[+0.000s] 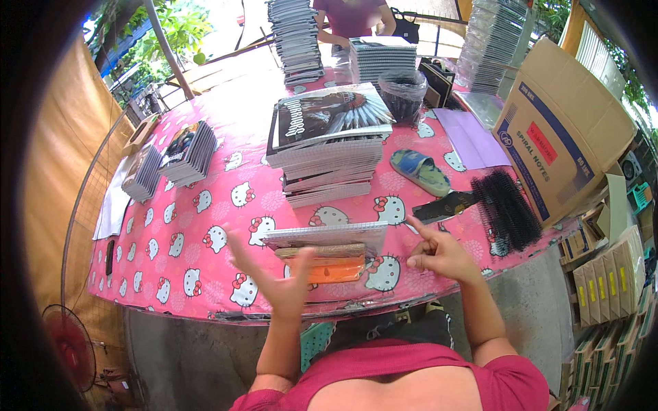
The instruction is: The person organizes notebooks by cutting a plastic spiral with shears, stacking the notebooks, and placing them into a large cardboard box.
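My left hand (279,284) is open and blurred, its fingers spread at the left end of an orange block (336,270) with a brown upper edge. My right hand (444,255) hovers to the right of that block, index finger stretched out and thumb apart, holding nothing. Just behind the block, a thin stack of white-edged notebooks (329,235) lies on the pink cartoon-cat tablecloth (226,267). Farther back rises a tall, uneven pile of notebooks (332,147), the top cover showing a feathered headdress. I cannot tell whether my left fingers touch the block.
Right of the pile are a blue-green slipper (419,172), a black strip (445,207), black spiral coils (507,212) and a large cardboard box (558,137). Smaller notebook stacks (185,154) stand at left. Another person (353,17) stands across the table, near tall stacks (295,41).
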{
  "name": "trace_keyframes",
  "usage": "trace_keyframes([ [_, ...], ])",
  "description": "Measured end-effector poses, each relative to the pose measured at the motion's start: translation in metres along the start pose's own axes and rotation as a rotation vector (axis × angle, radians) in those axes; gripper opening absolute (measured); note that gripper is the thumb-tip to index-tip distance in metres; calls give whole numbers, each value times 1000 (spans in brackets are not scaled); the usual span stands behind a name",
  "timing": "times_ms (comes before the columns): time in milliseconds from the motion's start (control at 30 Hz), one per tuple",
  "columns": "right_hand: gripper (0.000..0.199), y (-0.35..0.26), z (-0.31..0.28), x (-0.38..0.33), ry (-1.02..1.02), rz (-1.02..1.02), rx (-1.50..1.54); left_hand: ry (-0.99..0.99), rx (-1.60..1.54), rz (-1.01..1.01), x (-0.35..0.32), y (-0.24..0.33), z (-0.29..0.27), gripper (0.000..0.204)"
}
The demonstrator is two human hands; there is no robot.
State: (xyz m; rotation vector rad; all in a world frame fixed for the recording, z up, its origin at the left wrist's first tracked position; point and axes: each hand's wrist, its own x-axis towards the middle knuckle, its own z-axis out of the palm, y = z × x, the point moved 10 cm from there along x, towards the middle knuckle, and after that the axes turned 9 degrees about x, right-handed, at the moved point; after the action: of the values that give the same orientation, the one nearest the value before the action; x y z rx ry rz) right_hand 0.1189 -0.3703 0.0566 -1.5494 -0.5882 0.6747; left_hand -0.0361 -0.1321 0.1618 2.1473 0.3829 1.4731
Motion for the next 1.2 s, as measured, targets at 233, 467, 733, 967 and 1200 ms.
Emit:
trace_keyframes([
  [233, 99, 19, 72, -1, -117, 141, -90, -416, -522, -774, -63, -89, 61, 94],
  [467, 33, -75, -7, -2, 330, -421, -382, -185, 296, 198, -3, 43, 34, 72],
  [733, 22, -99, 4, 28, 233, -509, -439, -682, 81, 199, -23, 44, 116, 38],
  [967, 21, -92, 5, 41, 85, -382, -427, -461, 96, 225, -10, 57, 96, 14],
  [1200, 16, -92, 10, 45, -41, -387, -402, -488, 69, 258, -16, 51, 98, 13],
])
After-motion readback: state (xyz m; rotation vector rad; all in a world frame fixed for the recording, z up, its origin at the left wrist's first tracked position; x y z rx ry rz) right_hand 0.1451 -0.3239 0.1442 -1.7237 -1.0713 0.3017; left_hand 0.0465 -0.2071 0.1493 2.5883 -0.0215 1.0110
